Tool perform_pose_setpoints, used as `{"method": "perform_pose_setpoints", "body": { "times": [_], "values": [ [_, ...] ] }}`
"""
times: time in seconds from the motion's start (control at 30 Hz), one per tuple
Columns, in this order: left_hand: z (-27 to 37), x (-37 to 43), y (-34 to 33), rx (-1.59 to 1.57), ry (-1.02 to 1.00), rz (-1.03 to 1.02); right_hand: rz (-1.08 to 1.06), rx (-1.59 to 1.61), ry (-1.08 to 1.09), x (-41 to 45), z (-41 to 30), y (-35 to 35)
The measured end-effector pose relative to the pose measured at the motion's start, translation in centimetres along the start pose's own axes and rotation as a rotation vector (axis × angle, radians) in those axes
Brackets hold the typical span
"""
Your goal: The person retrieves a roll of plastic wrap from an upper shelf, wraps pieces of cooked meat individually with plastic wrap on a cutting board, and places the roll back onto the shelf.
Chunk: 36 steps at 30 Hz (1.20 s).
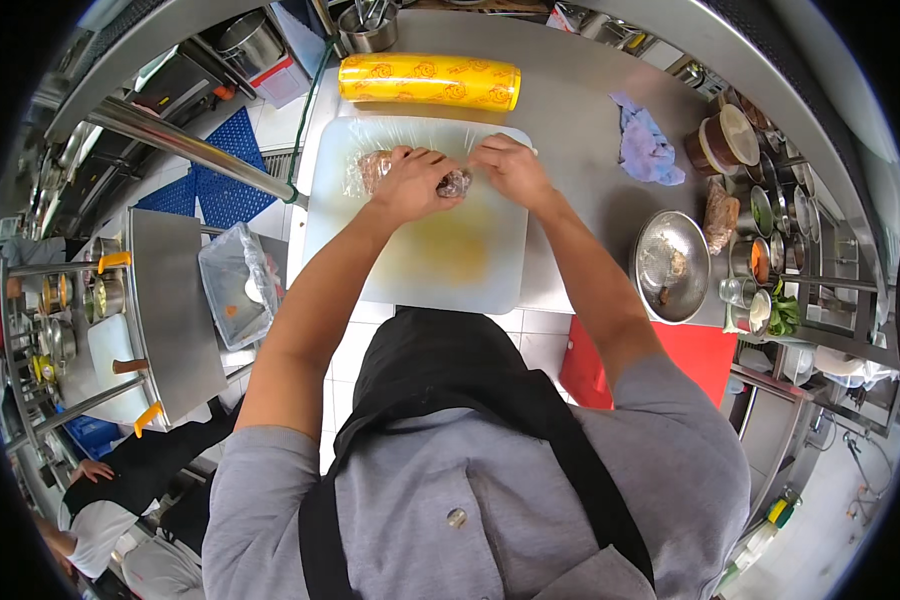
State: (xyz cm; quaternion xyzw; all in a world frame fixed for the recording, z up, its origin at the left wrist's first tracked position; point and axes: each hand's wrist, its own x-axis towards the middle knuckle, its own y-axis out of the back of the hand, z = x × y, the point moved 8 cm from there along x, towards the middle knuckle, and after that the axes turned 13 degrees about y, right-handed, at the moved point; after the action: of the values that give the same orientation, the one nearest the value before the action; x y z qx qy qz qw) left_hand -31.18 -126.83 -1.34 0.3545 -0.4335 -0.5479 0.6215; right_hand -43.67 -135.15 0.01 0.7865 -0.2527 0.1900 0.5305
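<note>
A roll of meat (375, 169) in clear plastic film lies across the upper part of a white cutting board (412, 281). My left hand (418, 186) curls over the roll from above, covering its middle. Its right end shows past my fingers, with bunched film around it. Just to the right, my right hand (511, 166) has its fingers closed, seemingly pinching the film (454, 135) at that end; the fingertips' exact grip is partly hidden. Beyond the board rests a large yellow roll of cling film (429, 82).
On the steel table (570, 150), a purple-blue cloth (645, 142), a metal strainer (671, 262) and another wrapped meat piece (720, 216) sit to the right. Small ingredient containers line that edge. A metal post (195, 146) and a clear plastic bin (236, 289) are at left; another person (131, 487) stands lower left.
</note>
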Motion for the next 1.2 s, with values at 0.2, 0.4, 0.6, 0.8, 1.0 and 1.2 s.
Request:
{"method": "perform_pose_setpoints", "body": {
  "times": [0.2, 0.4, 0.6, 0.8, 1.0, 1.2],
  "values": [
    [-0.7, 0.8, -0.3, -0.031, 0.105, -0.111, -0.13, 0.265, -0.377, 2.1, 2.5, -2.8],
    [-0.8, 0.6, 0.4, -0.05, 0.221, -0.103, 0.069, 0.061, -0.578, 0.1, -3.0, -4.5],
    [-0.1, -2.0, 3.3, -0.023, 0.0, 0.074, 0.053, -0.184, -0.49, -1.3, -5.9, -7.0],
    [-15.6, -12.6, 1.4, -0.636, 1.289, 0.246, -0.021, -0.217, -0.509, -0.3, -6.9, -6.4],
    [-18.4, -10.2, -1.4, -0.95, 1.295, 0.079, -0.06, -0.192, -0.559, 0.5, -6.7, -6.5],
    [-15.8, -8.4, 2.3, -0.264, 1.059, 0.356, 0.001, -0.273, -0.513, 0.0, -6.4, -6.6]
  ]
}}
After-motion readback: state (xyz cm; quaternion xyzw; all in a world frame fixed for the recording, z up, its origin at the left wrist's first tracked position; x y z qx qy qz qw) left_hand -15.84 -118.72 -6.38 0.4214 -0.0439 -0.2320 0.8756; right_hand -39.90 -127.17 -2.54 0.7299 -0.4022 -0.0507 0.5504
